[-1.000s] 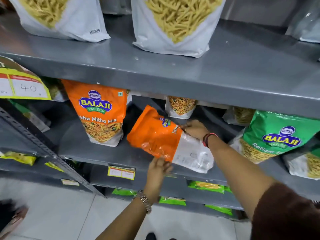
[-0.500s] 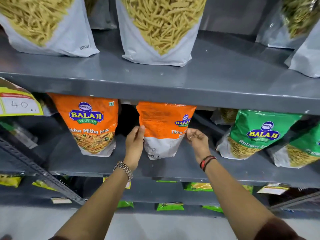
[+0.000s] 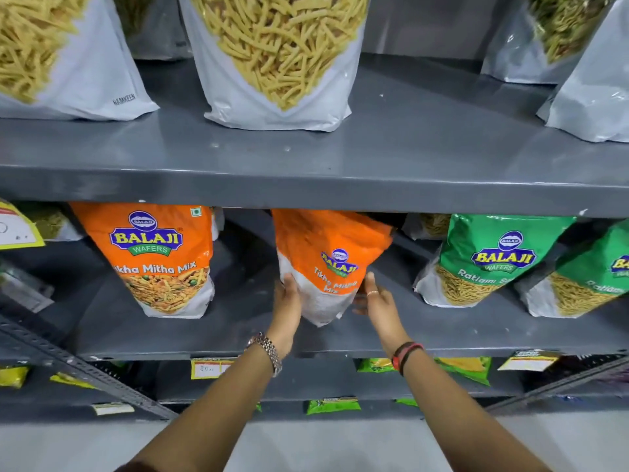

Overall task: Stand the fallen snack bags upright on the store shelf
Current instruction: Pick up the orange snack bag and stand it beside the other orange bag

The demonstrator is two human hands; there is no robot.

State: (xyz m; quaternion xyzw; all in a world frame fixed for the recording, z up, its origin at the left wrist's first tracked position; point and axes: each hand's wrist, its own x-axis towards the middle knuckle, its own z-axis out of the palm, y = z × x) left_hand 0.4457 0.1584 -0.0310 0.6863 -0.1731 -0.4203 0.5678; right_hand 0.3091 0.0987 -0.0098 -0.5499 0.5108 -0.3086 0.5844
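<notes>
An orange Balaji Tikha Mitha Mix bag (image 3: 332,264) stands nearly upright on the middle grey shelf (image 3: 442,332), turned so its back and one side face me, its top under the shelf above. My left hand (image 3: 287,303) presses flat against its lower left side. My right hand (image 3: 374,301) cups its lower right corner, fingers spread. Another orange bag (image 3: 153,257) of the same kind stands upright to the left, front facing out.
Two green Balaji bags (image 3: 490,260) stand at the right of the same shelf. White pouches of yellow sticks (image 3: 279,56) line the upper shelf (image 3: 408,172). Green and yellow packets (image 3: 333,405) lie on lower shelves. A slanted metal brace (image 3: 85,369) crosses the lower left.
The orange bag went from lying tilted on the shelf to standing between both hands; it has since twisted slightly and my hands slid down to its base.
</notes>
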